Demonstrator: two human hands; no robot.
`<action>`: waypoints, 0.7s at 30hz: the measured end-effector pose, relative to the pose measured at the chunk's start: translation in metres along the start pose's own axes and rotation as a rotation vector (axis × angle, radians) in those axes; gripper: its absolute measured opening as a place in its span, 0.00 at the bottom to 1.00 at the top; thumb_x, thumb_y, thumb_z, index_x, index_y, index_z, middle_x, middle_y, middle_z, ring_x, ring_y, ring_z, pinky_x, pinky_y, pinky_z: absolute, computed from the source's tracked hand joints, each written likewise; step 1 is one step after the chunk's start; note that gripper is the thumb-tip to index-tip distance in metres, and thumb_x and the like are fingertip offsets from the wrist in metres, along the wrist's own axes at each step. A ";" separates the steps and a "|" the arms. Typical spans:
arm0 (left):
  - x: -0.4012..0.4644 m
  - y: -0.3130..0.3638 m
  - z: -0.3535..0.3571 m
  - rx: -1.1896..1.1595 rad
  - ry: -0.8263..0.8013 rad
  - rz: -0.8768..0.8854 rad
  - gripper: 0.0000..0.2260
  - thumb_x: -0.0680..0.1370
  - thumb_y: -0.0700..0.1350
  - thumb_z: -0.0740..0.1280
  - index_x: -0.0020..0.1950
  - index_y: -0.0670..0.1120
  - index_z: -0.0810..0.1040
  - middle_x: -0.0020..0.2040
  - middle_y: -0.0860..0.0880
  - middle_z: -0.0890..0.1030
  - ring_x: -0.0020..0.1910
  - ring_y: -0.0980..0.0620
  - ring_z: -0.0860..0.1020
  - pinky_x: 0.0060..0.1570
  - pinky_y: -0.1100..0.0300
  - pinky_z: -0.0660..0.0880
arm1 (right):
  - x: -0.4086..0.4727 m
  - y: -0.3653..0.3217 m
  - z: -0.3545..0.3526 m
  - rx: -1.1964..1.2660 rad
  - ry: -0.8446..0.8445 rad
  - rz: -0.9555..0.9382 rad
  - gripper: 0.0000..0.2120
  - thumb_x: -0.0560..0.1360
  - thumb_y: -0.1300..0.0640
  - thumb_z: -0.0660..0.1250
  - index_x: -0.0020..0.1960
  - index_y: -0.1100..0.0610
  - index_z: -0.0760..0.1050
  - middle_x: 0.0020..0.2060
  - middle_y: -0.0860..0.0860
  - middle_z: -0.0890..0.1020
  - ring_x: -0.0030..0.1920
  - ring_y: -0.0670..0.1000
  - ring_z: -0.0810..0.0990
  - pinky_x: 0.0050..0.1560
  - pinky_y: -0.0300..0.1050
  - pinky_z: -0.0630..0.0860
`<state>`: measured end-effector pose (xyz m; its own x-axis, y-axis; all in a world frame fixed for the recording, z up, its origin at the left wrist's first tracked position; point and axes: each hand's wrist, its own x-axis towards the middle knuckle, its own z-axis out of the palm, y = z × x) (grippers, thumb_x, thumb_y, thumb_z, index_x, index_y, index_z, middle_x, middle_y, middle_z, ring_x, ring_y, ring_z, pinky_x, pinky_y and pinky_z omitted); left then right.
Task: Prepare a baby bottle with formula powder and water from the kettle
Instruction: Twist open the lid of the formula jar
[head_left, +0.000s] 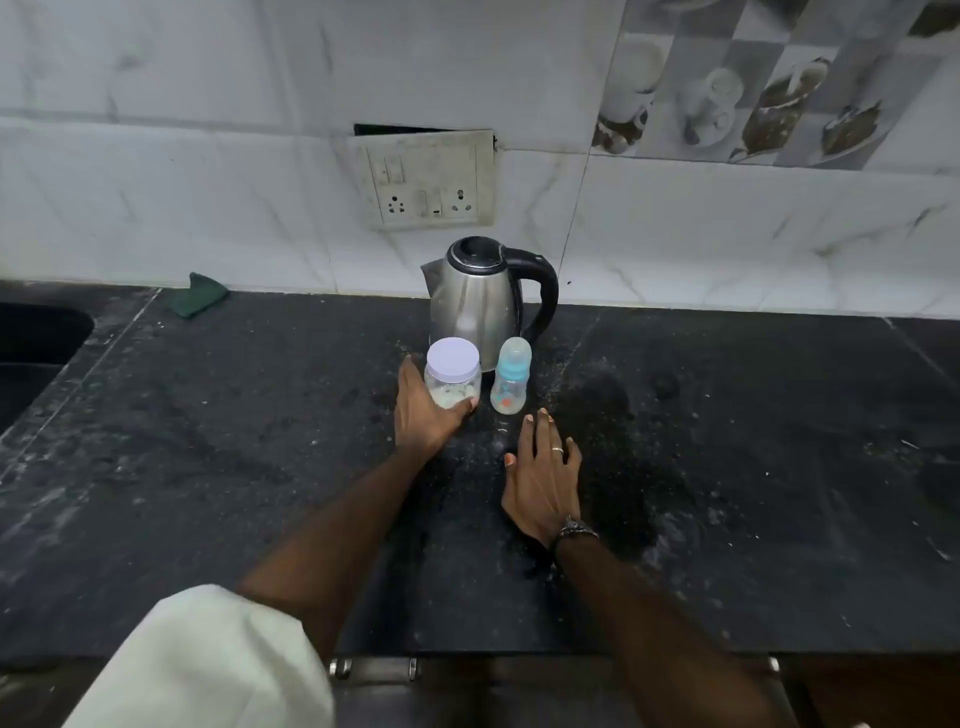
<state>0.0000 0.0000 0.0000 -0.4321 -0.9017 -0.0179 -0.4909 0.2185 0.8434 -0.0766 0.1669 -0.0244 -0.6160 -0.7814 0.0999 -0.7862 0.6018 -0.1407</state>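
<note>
A clear jar (453, 376) with a white lid and pale formula powder at its bottom stands on the black counter (260, 467). My left hand (423, 413) wraps around the jar's lower left side, thumb across its front. Right of the jar stands a small baby bottle (510, 382) with a blue collar and a clear cap on. Behind both is a steel kettle (475, 301) with a black lid and handle, lid closed. My right hand (543, 478) hovers flat just in front of the bottle, fingers spread, holding nothing.
A wall socket panel (428, 182) sits above the kettle. A green cloth (197, 301) lies at the back left against the tiled wall. A dark sink (36, 338) opens at the far left. The counter is dusty with a wet patch (613, 441) on the right.
</note>
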 end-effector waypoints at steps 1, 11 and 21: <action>0.004 0.001 0.003 -0.052 0.027 -0.045 0.55 0.66 0.51 0.82 0.81 0.39 0.50 0.80 0.40 0.59 0.79 0.41 0.60 0.76 0.46 0.60 | 0.001 0.000 -0.001 0.012 -0.012 0.003 0.29 0.79 0.50 0.55 0.76 0.63 0.60 0.76 0.62 0.62 0.74 0.60 0.65 0.70 0.65 0.62; 0.024 -0.005 0.016 -0.174 0.086 -0.023 0.42 0.59 0.47 0.86 0.69 0.43 0.74 0.64 0.45 0.80 0.64 0.45 0.77 0.60 0.57 0.73 | 0.005 0.012 0.001 0.084 -0.040 -0.026 0.28 0.80 0.50 0.51 0.77 0.62 0.60 0.76 0.60 0.62 0.75 0.58 0.64 0.71 0.60 0.62; -0.018 -0.016 -0.004 -0.120 0.040 0.047 0.40 0.60 0.49 0.85 0.69 0.45 0.75 0.64 0.47 0.81 0.63 0.49 0.78 0.58 0.61 0.73 | 0.004 0.016 -0.002 0.124 -0.018 -0.036 0.29 0.80 0.51 0.50 0.78 0.62 0.57 0.77 0.60 0.62 0.75 0.57 0.64 0.71 0.56 0.61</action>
<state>0.0191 0.0114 -0.0108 -0.4209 -0.9061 0.0428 -0.3761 0.2172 0.9008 -0.0913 0.1738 -0.0246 -0.5859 -0.8055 0.0890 -0.7947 0.5495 -0.2578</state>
